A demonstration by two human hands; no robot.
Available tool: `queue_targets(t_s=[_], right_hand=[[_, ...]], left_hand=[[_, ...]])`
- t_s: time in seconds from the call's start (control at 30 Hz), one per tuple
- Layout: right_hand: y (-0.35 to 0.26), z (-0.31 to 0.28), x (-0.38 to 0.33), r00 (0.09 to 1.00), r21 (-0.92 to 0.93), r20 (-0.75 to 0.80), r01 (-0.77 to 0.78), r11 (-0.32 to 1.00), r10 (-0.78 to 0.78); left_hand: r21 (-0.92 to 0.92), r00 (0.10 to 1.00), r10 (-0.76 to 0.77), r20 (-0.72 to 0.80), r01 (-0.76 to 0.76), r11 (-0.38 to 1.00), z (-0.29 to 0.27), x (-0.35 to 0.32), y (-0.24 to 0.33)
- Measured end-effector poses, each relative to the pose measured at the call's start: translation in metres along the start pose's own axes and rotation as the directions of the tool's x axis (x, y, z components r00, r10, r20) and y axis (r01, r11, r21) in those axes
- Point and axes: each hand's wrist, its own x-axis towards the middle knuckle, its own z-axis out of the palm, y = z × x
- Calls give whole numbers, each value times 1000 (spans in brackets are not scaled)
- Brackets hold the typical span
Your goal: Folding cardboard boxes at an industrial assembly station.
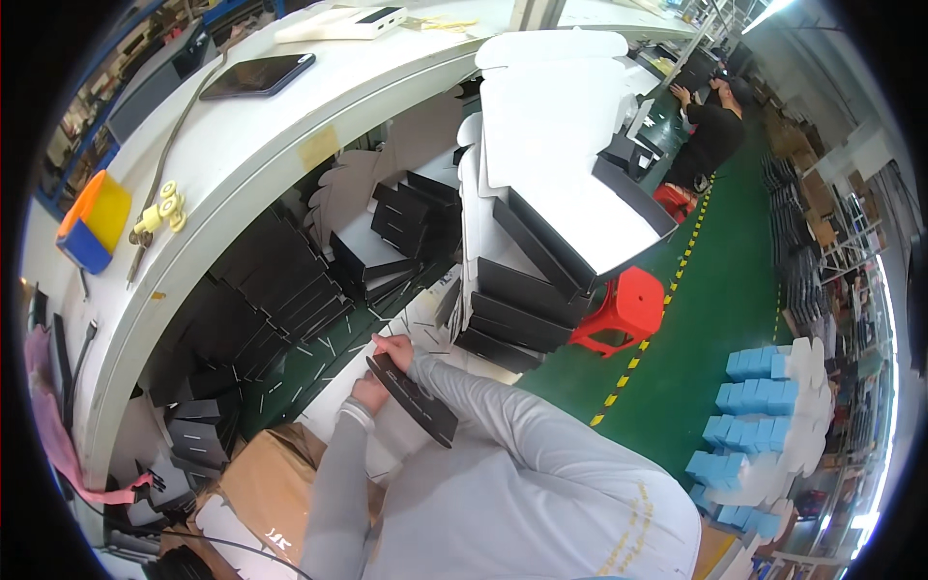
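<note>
Both of my hands are at a black cardboard box (pixel 416 398), which shows mostly as a dark narrow panel in front of my chest. My left hand (pixel 369 393) is closed on its near left side. At its upper end, my right hand (pixel 394 350) grips the edge, with the fingers partly hidden. Just beyond my hands stands a stack of open boxes (pixel 517 314), black outside and white inside, with a large white lid (pixel 551 106) raised on top. More black boxes (pixel 416 217) lie heaped under the bench.
A white bench (pixel 242 126) curves along the left, bearing a phone (pixel 259 76) and an orange-and-blue tool (pixel 94 220). A red stool (pixel 623 307) stands right of the stack. Light-blue boxes (pixel 754 396) are piled at right. A brown carton (pixel 271 483) sits near my left arm. A co-worker (pixel 710 135) is at the far right.
</note>
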Motion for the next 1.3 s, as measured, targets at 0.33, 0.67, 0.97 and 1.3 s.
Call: queue_targets(t_s=[0.33, 0.67, 0.97, 1.3], right_hand=[[13, 9, 4, 998, 34, 45, -34, 999, 32], [13, 12, 2, 999, -19, 32, 16, 1000, -16], [13, 11, 0, 999, -7, 32, -12, 1000, 12], [4, 8, -5, 1000, 56, -16, -24, 998, 25]], left_hand=[[434, 991, 127, -38, -98, 895, -13, -30, -1], [400, 979, 66, -194, 17, 916, -9, -57, -12], [426, 974, -85, -210, 169, 889, -19, -64, 11], [-307, 740, -516, -430, 418, 855, 18, -63, 11]])
